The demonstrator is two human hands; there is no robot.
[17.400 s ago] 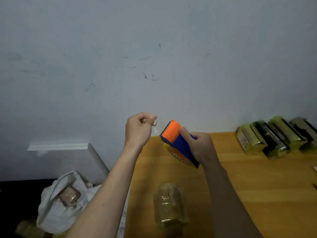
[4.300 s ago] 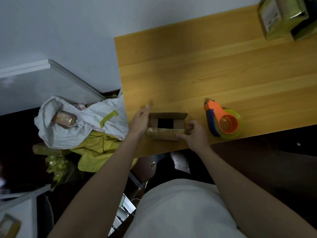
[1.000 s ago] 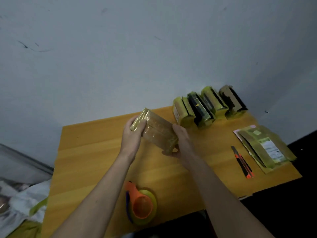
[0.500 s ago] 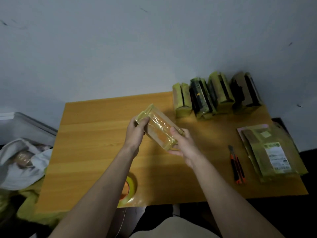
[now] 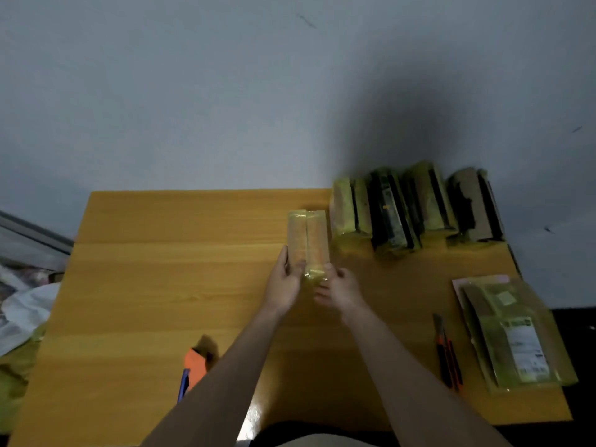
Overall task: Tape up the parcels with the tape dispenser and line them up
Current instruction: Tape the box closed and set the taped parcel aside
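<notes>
A small parcel (image 5: 308, 240) wrapped in clear yellowish tape stands on its long edge on the wooden table (image 5: 161, 269), just left of a row of several taped parcels (image 5: 412, 211) against the wall. My left hand (image 5: 283, 282) holds its near left side, thumb on the near end. My right hand (image 5: 338, 287) touches its near end from the right with fingers loosely bent. The orange and blue tape dispenser (image 5: 193, 369) lies at the table's front, partly hidden behind my left forearm.
An orange and black utility knife (image 5: 446, 353) lies at the right front. A stack of flat yellow mailer bags (image 5: 512, 337) sits at the right edge. White and yellow plastic bags (image 5: 19, 314) lie off the table's left side. A grey wall stands behind.
The parcel has come down from mid-air onto the table beside the row and turned to point at the wall. Both hands moved forward with it. The view tilted.
</notes>
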